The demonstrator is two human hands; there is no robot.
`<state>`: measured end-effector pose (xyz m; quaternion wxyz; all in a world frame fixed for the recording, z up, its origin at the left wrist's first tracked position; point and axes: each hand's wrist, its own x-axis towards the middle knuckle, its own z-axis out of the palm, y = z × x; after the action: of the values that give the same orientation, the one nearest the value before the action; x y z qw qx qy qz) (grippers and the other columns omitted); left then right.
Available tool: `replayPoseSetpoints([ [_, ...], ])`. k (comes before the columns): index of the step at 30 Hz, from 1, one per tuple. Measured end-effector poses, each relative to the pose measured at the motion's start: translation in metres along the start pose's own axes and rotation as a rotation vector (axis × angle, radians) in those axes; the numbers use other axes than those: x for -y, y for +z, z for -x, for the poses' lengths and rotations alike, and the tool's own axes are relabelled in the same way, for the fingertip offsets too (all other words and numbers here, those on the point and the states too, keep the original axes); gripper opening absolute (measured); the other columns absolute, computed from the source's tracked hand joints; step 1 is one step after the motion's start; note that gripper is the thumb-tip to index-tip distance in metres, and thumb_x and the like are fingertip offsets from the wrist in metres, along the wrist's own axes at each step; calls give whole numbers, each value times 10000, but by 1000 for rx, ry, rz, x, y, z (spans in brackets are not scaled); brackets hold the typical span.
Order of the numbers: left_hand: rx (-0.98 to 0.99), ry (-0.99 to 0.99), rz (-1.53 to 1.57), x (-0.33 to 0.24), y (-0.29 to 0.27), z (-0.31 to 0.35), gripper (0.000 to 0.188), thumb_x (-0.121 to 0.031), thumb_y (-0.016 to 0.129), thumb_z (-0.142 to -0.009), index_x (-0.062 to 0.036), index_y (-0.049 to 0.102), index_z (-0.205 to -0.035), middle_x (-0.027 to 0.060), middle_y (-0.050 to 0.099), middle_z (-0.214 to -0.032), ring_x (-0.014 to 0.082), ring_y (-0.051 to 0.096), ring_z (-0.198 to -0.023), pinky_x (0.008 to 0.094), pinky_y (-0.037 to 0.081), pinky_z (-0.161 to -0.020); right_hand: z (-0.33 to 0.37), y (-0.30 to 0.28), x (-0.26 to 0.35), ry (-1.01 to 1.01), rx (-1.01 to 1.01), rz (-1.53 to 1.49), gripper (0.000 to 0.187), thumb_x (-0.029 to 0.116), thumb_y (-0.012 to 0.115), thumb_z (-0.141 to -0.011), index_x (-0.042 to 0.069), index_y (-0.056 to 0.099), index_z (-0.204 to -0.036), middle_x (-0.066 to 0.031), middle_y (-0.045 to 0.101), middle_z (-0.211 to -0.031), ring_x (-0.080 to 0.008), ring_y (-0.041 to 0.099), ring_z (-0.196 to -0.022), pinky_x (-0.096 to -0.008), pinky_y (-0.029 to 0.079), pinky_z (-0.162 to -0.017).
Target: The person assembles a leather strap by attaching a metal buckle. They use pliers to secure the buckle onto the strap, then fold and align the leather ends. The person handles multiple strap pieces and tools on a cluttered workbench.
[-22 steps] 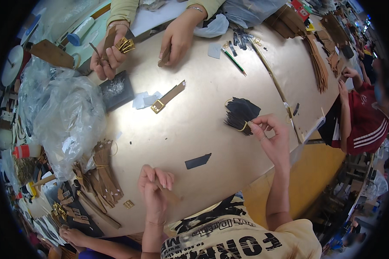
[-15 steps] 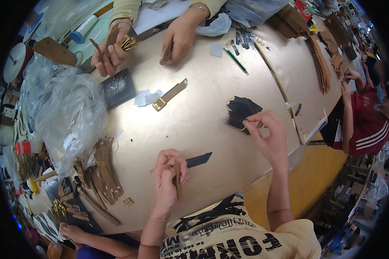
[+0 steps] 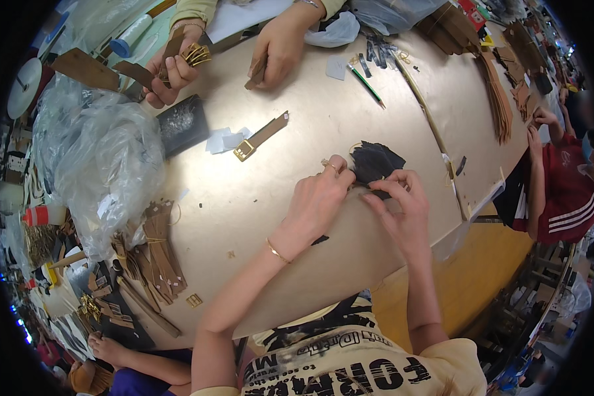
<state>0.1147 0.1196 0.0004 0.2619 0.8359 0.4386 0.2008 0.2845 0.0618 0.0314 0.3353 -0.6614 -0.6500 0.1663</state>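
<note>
A fanned bundle of thin black strips (image 3: 378, 160) lies on the table in front of me, with a thin yellowish band at its near end. My left hand (image 3: 318, 198) has reached its left edge, fingers curled closed against the banded end. From the right, my right hand (image 3: 402, 201) pinches the same end between thumb and forefinger. Fingertip contact is partly hidden by the knuckles. Under my left wrist the tip of a single black strip (image 3: 320, 240) sticks out; the rest of it is covered.
Across the table, another person's hands (image 3: 277, 53) hold brown strips and gold buckles. Between us lie a buckled brown strap (image 3: 264, 135), a dark block (image 3: 183, 125) and a green pencil (image 3: 366, 86). Plastic bags (image 3: 105, 171) and brown strip bundles (image 3: 162, 251) crowd the left.
My left hand has moved up and right from the near table to the black bundle. The brown strip it held no longer shows. The other person's left-side brown piece has shifted.
</note>
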Motion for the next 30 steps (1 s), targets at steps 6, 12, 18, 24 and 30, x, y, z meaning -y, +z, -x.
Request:
replayPoseSetpoints([
  [6, 48, -40, 120, 2, -20, 14, 103, -100, 663, -830, -67, 615, -915, 85, 569, -1031, 297, 631, -698, 407, 523, -616, 4, 13, 1, -175, -65, 371, 230, 85, 790, -656, 144, 710, -864, -39, 538, -898, -230, 530, -853, -363, 442, -738],
  [12, 45, -165, 0, 17, -66, 24, 126, -75, 685, -823, -38, 617, -921, 71, 591, -926, 215, 593, -599, 349, 467, -532, 4, 15, -12, -123, -45, 177, 193, 152, 790, -692, 177, 696, -858, -14, 533, -900, -217, 527, -875, -360, 411, -756],
  [18, 98, -727, 954, 34, -125, 71, 127, -157, 697, -890, -41, 651, -910, -47, 552, -695, -22, 374, -493, 193, 260, -429, -4, -5, 16, -237, -55, 309, 364, 284, 833, -664, 163, 711, -984, -55, 568, -1030, -234, 527, -926, -359, 409, -829],
  [24, -277, -839, 1383, -4, -72, 97, 159, -181, 724, -878, -43, 666, -931, -55, 567, -737, -21, 387, -519, 171, 293, -448, 0, 35, 68, 37, 258, -641, 252, 168, 723, -824, 18, 676, -1021, -88, 623, -1025, -166, 573, -919, -309, 468, -798],
  [30, -259, -890, 1192, -24, -63, 116, 210, -160, 662, -918, -33, 651, -1085, -71, 505, -693, 0, 396, -558, 183, 320, -477, -28, 59, 81, 217, 529, -650, 161, 105, 640, -907, -41, 664, -970, -42, 638, -769, -115, 581, -690, -276, 460, -648],
])
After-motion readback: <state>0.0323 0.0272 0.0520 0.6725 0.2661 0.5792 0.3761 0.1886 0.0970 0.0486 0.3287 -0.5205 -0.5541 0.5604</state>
